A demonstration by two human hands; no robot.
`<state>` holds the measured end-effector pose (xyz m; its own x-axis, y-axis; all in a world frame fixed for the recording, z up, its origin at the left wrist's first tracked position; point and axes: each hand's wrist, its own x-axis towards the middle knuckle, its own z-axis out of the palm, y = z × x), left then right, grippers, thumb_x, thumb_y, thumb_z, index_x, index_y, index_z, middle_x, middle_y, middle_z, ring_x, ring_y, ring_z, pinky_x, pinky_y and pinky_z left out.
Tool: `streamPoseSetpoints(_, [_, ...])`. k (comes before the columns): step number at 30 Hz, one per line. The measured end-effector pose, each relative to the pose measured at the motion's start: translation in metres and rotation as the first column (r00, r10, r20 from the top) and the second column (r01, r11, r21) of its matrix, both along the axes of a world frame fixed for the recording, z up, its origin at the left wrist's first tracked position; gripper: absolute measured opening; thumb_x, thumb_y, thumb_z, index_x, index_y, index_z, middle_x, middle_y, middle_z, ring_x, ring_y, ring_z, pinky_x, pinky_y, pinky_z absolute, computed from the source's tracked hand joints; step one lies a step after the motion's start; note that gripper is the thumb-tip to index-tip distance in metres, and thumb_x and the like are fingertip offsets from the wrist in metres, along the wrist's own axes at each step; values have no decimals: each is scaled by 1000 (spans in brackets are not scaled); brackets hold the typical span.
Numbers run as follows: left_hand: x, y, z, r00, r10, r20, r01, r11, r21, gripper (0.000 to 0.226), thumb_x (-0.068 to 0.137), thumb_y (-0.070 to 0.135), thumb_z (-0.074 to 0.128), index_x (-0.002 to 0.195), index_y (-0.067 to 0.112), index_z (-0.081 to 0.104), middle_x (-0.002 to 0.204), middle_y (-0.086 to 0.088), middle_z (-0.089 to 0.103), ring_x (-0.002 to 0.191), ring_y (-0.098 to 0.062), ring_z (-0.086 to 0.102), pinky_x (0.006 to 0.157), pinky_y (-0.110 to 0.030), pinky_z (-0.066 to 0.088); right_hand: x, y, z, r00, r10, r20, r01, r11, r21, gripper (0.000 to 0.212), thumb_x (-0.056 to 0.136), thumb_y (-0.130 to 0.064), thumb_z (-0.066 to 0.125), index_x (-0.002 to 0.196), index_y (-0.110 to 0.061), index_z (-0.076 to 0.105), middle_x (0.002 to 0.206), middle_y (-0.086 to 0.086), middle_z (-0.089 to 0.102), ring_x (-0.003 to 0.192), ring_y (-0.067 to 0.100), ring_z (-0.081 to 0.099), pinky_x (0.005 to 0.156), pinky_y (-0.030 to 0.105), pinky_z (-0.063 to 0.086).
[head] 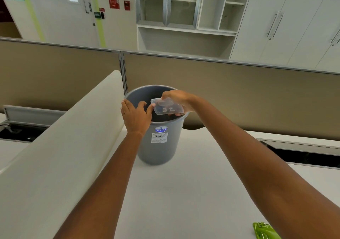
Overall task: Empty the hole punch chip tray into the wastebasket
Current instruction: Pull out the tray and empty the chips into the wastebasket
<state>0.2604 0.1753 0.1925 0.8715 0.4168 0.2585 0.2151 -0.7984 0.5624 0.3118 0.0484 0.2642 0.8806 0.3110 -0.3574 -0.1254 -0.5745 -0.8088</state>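
Observation:
A grey round wastebasket (158, 146) with a white label stands on the white desk. My right hand (179, 98) holds the clear plastic chip tray (167, 107) over the basket's open mouth, near its right rim. My left hand (135, 116) rests on the basket's near-left rim, with its fingers spread and its fingertips touching the tray's left end. The inside of the basket looks dark; I cannot tell what lies in it. The green hole punch (265, 231) lies at the desk's near right edge, partly cut off by the frame.
A cream curved divider panel (64, 146) rises along the left of the desk (193, 192). Beige partition walls (239, 95) stand behind the basket. An open dark cable slot (303, 154) runs along the right back of the desk.

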Motion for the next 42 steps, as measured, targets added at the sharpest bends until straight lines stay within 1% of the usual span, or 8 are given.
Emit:
streamPoseSetpoints(9, [-2,-6,2,993,63,98,-47,987,-155,40,88,40,54,115,13,64,155,-17,18,144,-35,7,117,-47,13,-1,1,1,998,61,-20,-61,998,17,34,82,-30,52,111,-14,47,113,14,52,99,28,51,72,32,47])
streamPoseSetpoints(15, [-1,-4,6,989,61,134,-48,994,-96,32,89,35,55,105,11,70,155,-15,22,144,-34,7,117,-47,10,-4,0,5,999,39,-22,-39,999,27,33,82,-30,53,110,-15,46,110,13,51,96,27,50,61,28,46])
streamPoseSetpoints(21, [0,-8,14,988,48,147,-34,994,-99,34,90,30,54,105,3,68,154,-13,24,144,-32,8,117,-46,10,-3,1,5,1000,-24,-12,25,998,62,38,82,-28,54,116,-13,46,116,15,51,108,31,54,88,37,49])
streamPoseSetpoints(26, [2,-11,18,983,80,167,-52,985,-167,37,88,31,57,104,-1,66,153,-14,28,144,-33,10,117,-47,12,-6,1,7,999,-9,44,7,999,44,28,82,-28,54,106,-12,48,107,14,54,81,23,56,76,35,48])
streamPoseSetpoints(32, [-7,-21,19,947,122,297,-79,985,-154,42,85,20,62,112,-12,59,148,-27,31,141,-42,17,115,-53,15,-10,2,2,994,18,111,-17,1000,-14,39,82,-31,55,114,-11,51,115,15,58,102,30,59,79,36,53])
streamPoseSetpoints(36, [-4,-13,14,979,86,184,-79,996,-45,29,91,21,49,103,2,68,152,-16,28,144,-34,9,117,-48,9,-12,1,7,985,9,170,-3,999,-33,26,81,-31,54,99,-12,54,84,6,59,68,20,58,54,25,46])
streamPoseSetpoints(39, [-4,-7,8,992,91,87,-88,995,-34,40,93,16,41,132,11,48,155,-19,16,144,-35,4,117,-49,7,-14,4,4,953,73,294,-18,983,-185,33,79,-33,53,94,-7,65,82,7,62,70,22,59,57,25,46])
streamPoseSetpoints(42, [-5,-8,4,995,92,-22,-93,994,-51,51,97,20,36,144,8,24,156,-22,7,144,-36,1,117,-50,8,-20,8,1,907,248,340,-84,898,-431,31,78,-41,53,67,-14,65,67,0,59,62,17,56,56,25,45])
